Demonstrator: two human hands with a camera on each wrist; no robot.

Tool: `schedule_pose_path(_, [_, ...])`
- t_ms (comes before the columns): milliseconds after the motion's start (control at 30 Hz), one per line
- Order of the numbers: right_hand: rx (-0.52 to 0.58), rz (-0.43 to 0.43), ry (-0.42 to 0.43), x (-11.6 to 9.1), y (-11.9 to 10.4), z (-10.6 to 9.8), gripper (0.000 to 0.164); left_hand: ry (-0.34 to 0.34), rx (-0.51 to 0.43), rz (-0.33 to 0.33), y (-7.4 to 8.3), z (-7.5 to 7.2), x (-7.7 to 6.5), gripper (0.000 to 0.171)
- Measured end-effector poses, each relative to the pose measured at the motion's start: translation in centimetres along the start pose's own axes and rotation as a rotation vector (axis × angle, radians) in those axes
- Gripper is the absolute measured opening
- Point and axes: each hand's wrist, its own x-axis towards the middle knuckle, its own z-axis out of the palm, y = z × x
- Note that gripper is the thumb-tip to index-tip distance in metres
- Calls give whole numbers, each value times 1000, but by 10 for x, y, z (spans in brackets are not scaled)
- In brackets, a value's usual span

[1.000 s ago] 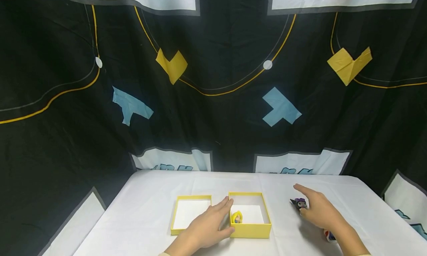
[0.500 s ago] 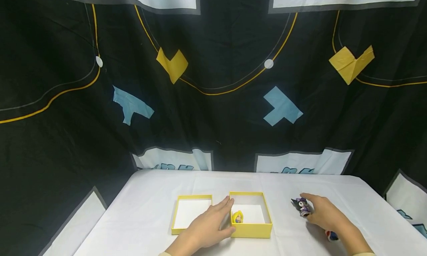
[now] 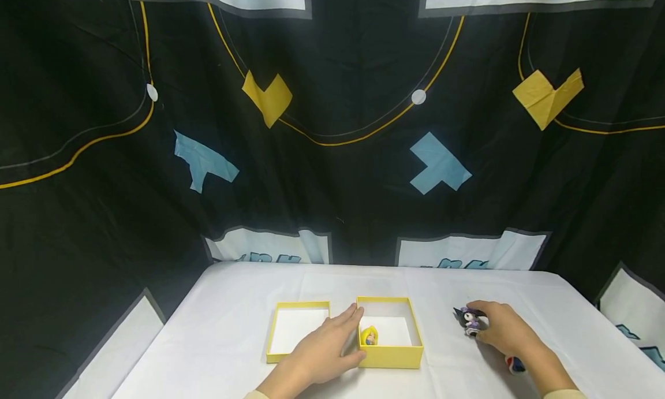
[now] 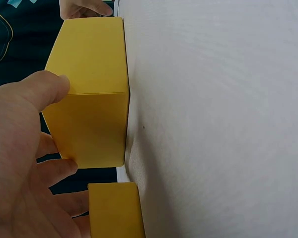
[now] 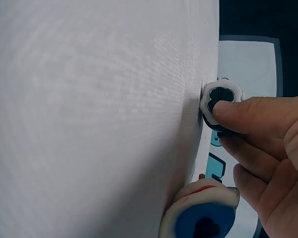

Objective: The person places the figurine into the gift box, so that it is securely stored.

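In the head view my right hand pinches a small black, purple and white figurine that lies on the table. The right wrist view shows the thumb pressed against its rounded white underside, with the fingers behind. My left hand rests against the left side of an open yellow box, fingers extended. In the left wrist view its thumb touches the front face of that box. A small figurine with a yellow hood stands inside the box, near its left wall.
A shallow yellow box lid with a white inside lies left of the box, partly behind my left hand. Another figurine, white, red and blue, lies under my right wrist. White cloth covers the table; a dark curtain hangs behind.
My right hand has come down around the black and purple figurine, its raised index finger lowering onto it. My left hand has stayed at the box.
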Motion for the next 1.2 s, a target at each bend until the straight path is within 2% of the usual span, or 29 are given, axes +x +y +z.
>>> schedule_pose_path(267, [13,-37,26,0,2,0,61,7,2,11,-1,1,0,76])
schedule_pose_path(567, [12,-48,17,-1,2,2,59,9,-1,14,-1,1,-1,76])
schedule_pose_path(967, [52,-45,43,-6,-10,2,57,-7,-5,-9,1,-1,-1,77])
schedule_pose_path(1200, [53,-62,62,-6,-9,4,55,-15,-18,-21,-1,2,1,77])
